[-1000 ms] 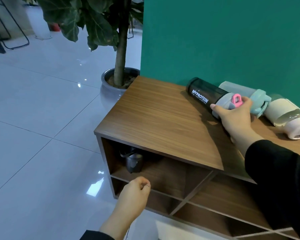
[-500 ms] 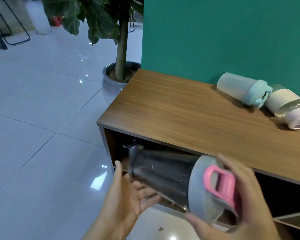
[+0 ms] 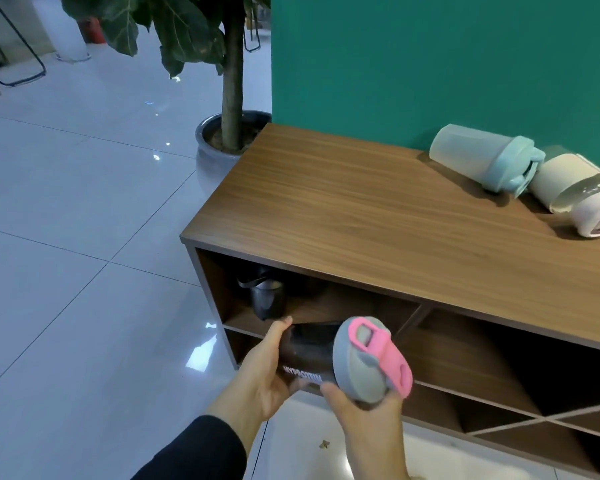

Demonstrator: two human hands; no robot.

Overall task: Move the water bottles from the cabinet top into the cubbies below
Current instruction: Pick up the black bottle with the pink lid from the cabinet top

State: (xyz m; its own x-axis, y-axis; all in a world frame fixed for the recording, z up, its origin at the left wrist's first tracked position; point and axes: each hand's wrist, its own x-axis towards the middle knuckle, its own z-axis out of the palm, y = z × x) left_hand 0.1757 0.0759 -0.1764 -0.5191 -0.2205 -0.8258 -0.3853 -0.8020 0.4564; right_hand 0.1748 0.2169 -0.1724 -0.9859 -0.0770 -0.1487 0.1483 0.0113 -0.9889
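A dark shaker bottle (image 3: 312, 355) with a grey lid and pink flip cap lies on its side in both hands, in front of the upper left cubby (image 3: 347, 306). My left hand (image 3: 264, 372) cups its dark body from below and the left. My right hand (image 3: 364, 420) grips it under the lid. A dark bottle (image 3: 267, 299) stands inside that cubby. On the wooden cabinet top (image 3: 378, 226), against the green wall at the right, lie a frosted bottle with a mint lid (image 3: 485, 161) and a cream and clear bottle (image 3: 579, 195).
A potted tree (image 3: 229, 133) stands on the glossy tiled floor at the cabinet's far left corner. More cubbies (image 3: 499, 375) with diagonal dividers run to the right. Black metal frames (image 3: 11, 71) stand at the far left.
The dark shaker has come down from the cabinet top to the cubby front. My left hand has closed on its body, and the bottle's base now points into the upper left cubby.
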